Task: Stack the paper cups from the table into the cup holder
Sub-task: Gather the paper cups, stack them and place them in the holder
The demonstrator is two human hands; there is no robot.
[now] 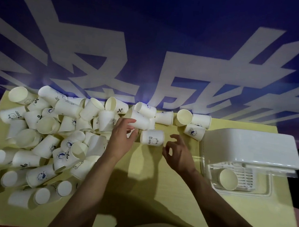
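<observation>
Several white paper cups (44,141) lie heaped on the left half of the yellow table (157,185). My left hand (121,138) grips one cup (139,119) lying on its side at the heap's right edge. A cup marked "Beer" (152,137) lies on its side between my hands. To its right, my right hand (177,153) hovers with fingers loosely curled and holds nothing. The white cup holder (249,148) stands at the right, with one cup (228,179) on its base tray.
A few more cups (191,124) lie along the table's far edge between the heap and the holder. A blue wall (150,41) with large white characters rises behind the table. Bare tabletop shows in front of my arms.
</observation>
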